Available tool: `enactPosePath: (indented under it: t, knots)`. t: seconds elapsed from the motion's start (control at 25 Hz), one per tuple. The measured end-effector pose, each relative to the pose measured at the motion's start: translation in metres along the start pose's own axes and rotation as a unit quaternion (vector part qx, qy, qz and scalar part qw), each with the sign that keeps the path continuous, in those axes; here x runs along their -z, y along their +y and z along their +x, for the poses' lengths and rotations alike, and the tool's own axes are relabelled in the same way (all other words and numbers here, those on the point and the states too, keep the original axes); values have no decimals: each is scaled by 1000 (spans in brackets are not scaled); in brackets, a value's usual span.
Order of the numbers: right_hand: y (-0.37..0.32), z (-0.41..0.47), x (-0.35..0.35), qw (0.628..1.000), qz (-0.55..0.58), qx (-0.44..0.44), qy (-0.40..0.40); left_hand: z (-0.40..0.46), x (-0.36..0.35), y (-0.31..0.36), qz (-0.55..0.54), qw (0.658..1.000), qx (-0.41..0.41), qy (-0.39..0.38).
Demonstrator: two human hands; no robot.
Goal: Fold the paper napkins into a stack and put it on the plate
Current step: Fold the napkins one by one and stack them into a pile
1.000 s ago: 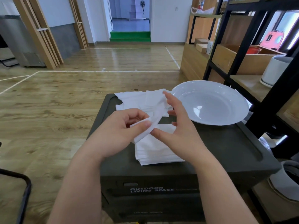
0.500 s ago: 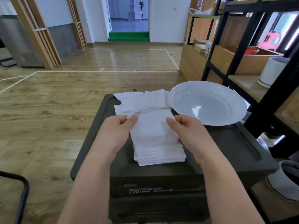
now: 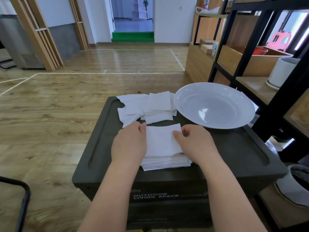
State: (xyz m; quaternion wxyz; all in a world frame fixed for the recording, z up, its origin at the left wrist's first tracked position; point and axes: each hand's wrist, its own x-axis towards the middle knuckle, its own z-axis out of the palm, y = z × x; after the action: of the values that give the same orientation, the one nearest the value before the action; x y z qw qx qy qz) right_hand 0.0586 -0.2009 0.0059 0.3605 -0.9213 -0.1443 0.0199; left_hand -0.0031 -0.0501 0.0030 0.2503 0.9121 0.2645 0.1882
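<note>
A stack of folded white napkins (image 3: pixel 163 144) lies on the dark storage box (image 3: pixel 225 156) in front of me. My left hand (image 3: pixel 129 144) rests on the stack's left edge, fingers on the top napkin's far left corner. My right hand (image 3: pixel 194 143) presses on the stack's right side, with fingers curled at the top napkin's far right corner. Loose unfolded napkins (image 3: pixel 147 107) lie in a pile at the far side of the box. An empty white plate (image 3: pixel 214 105) sits at the box's far right, apart from both hands.
A black shelf frame (image 3: pixel 250 47) with wooden shelves and a white pot (image 3: pixel 281 72) stands close on the right. The box has the wooden floor to its left and beyond it. A black chair leg (image 3: pixel 21 198) shows at the lower left.
One second ago both hands held a napkin in the air while folding it. They have since laid it flat on the stack and now press on its two sides.
</note>
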Motion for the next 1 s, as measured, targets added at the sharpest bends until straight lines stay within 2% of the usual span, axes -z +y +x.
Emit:
enactPosePath:
  t: [0.24,0.36,0.68,0.76,0.88,0.92,1.0]
  knots:
    - [1,4,-1,999,18,23,30,2,4,0,0,1000,-11,-12]
    - [2,4,-3,1000,-17,12,14,0,4,-3,11,1000,2,3]
    - [3,4,-7,997,-65,-40,-29,4,-1,-10,49,997,34,-47]
    - [0,2,-5,996,-72,-46,-7,5,-1,-11,47,996,47,-55]
    - [-11,-5,1,992,-59,26,106,8,1,-14,31,995,70,-58]
    - [-15,-8,0,991,-52,62,103,9,1,-16,28,995,73,-55]
    - [-23,-13,-9,993,-63,100,6,10,1,-20,24,996,69,-44]
